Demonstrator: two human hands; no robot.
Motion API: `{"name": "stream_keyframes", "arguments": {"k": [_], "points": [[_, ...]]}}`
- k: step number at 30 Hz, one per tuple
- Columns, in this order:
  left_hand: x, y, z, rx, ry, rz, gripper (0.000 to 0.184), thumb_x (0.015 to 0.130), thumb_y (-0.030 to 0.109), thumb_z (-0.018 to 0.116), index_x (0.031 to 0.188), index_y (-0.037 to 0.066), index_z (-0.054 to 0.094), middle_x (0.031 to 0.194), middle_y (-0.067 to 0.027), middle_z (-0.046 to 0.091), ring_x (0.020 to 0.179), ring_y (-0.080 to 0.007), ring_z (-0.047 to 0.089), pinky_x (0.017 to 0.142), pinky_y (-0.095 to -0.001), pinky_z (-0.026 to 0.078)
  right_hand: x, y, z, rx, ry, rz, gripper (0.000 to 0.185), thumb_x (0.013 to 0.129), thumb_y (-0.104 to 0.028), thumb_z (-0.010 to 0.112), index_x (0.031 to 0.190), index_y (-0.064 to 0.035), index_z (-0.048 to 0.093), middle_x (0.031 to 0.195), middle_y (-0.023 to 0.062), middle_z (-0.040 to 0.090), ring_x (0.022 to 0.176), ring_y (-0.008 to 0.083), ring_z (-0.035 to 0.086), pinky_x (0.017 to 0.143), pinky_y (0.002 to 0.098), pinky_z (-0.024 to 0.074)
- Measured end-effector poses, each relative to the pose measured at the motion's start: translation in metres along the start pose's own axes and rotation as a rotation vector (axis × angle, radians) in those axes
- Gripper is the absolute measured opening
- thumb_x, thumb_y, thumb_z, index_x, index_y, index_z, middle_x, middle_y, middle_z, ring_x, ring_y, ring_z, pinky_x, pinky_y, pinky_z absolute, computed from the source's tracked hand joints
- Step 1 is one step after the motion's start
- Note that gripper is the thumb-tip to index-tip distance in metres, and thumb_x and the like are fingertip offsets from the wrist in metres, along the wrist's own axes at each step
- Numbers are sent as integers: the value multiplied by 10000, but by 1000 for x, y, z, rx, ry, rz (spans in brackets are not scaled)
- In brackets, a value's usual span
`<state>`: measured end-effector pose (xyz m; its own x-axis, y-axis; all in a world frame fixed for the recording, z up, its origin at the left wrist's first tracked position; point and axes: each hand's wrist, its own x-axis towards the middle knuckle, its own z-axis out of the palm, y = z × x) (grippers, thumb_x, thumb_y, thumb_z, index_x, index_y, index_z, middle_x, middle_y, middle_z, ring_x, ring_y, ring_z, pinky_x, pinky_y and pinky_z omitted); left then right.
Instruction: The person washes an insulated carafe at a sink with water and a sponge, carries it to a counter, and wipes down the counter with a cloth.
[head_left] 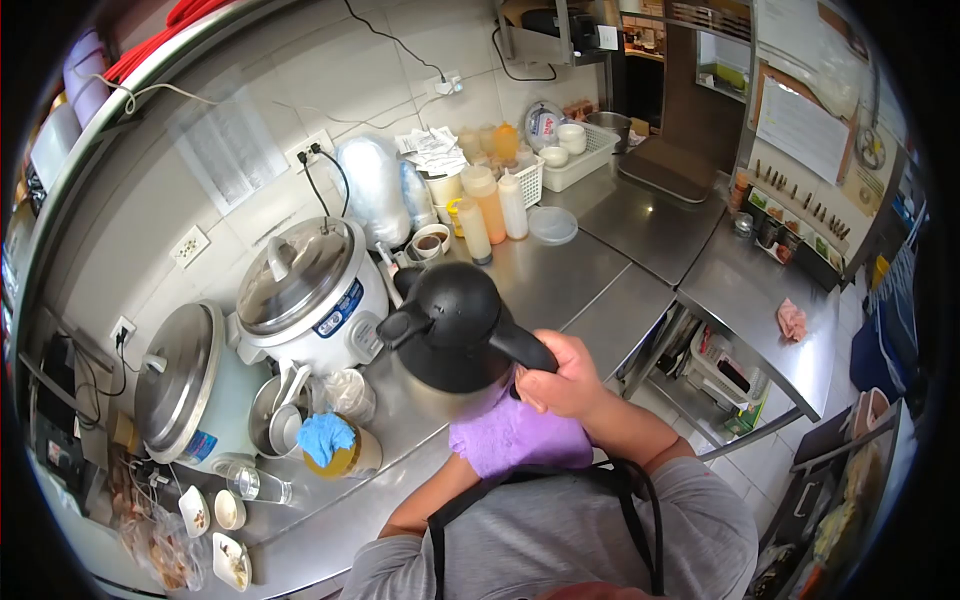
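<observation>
A steel thermos jug (448,385) with a black lid and spout is held up over the counter, seen from above. My right hand (563,378) is closed round its black handle (520,345). Against the jug's lower side is a purple cloth (520,440), held by my left hand. That hand's fingers are hidden by the cloth; only the forearm (425,500) shows. Left of the jug, a container with yellowish contents (355,460) has a blue cloth (325,440) on top.
Two large rice cookers (335,290) stand along the wall at left. Sauce bottles (483,205) and a white basket (585,160) stand farther back. Small bowls (230,510) and a clear glass (262,487) are at lower left. A pink cloth (791,320) lies on the right steel table (740,290).
</observation>
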<state>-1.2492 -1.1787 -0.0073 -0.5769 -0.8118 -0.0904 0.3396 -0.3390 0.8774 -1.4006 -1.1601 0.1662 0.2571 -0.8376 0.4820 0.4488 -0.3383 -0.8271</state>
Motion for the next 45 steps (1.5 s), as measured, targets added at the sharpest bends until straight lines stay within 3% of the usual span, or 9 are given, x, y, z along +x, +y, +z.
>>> {"name": "stream_keyframes", "arguments": {"k": [9, 12, 16, 23, 27, 35, 38, 41, 45], "points": [[-29, 55, -5, -527, 209, 93, 603, 821, 512, 364, 1175, 31, 450, 1147, -140, 505, 1076, -290, 457, 944, -406, 331, 3, 32, -10, -345, 221, 108, 125, 766, -119, 587, 833, -35, 523, 574, -36, 466, 466, 14, 412, 418, 189, 351], [-23, 40, -33, -1083, -59, 105, 690, 816, 573, 295, 1233, 32, 386, 1225, -151, 441, 1136, -314, 403, 985, -429, 274, 1, 25, -6, -274, 211, 240, 130, 767, -130, 585, 823, -37, 513, 561, -30, 468, 435, 25, 416, 401, 194, 353], [-9, 43, -58, -719, 130, 306, 726, 831, 577, 224, 1290, 18, 280, 1316, -153, 329, 1204, -320, 313, 1012, -424, 223, -7, 13, -10, -156, 110, 310, 136, 780, -132, 573, 820, -26, 497, 549, -17, 475, 400, 41, 424, 377, 195, 353], [-7, 39, -50, -1157, -309, 345, 713, 837, 595, 173, 1298, 62, 279, 1328, -133, 313, 1213, -312, 296, 1028, -410, 195, -13, 13, -9, -11, -15, 144, 184, 790, -156, 572, 844, -3, 488, 545, 5, 482, 399, 47, 431, 372, 194, 353], [-2, 31, -47, -682, 245, 194, 638, 860, 542, 201, 1273, 68, 315, 1306, -123, 340, 1184, -295, 330, 1014, -399, 224, -9, 21, -15, -13, 54, 94, 194, 789, -165, 574, 848, -2, 489, 533, 9, 477, 390, 53, 432, 369, 198, 356], [3, 15, -73, 129, 124, 126, 263, 841, 87, 446, 1067, -36, 499, 1007, -145, 553, 885, -232, 546, 820, -328, 443, -2, 23, -47, 77, 303, 227, 139, 793, -103, 541, 833, 14, 477, 481, 5, 445, 354, 66, 410, 366, 211, 359], [3, 23, -80, -342, 138, -115, 243, 835, 84, 455, 1040, -30, 518, 1009, -147, 553, 884, -225, 547, 818, -337, 443, -8, 14, -59, -98, 366, 255, 113, 781, -79, 531, 833, 7, 480, 479, -11, 425, 349, 57, 393, 357, 209, 343], [34, 38, -126, -123, 103, -180, 215, 834, 130, 448, 961, -4, 557, 896, -137, 574, 791, -228, 565, 718, -328, 475, -16, 4, -70, -215, 421, 259, 132, 772, -88, 571, 837, 7, 507, 513, -16, 451, 375, 44, 406, 358, 204, 344], [59, 186, -65, -69, 309, 93, 346, 811, 268, 465, 1052, 22, 497, 908, -144, 571, 809, -269, 570, 716, -415, 479, -29, 0, -87, -219, 502, 225, 117, 773, -92, 571, 814, 2, 515, 519, -10, 465, 372, 42, 407, 353, 201, 342]]}}
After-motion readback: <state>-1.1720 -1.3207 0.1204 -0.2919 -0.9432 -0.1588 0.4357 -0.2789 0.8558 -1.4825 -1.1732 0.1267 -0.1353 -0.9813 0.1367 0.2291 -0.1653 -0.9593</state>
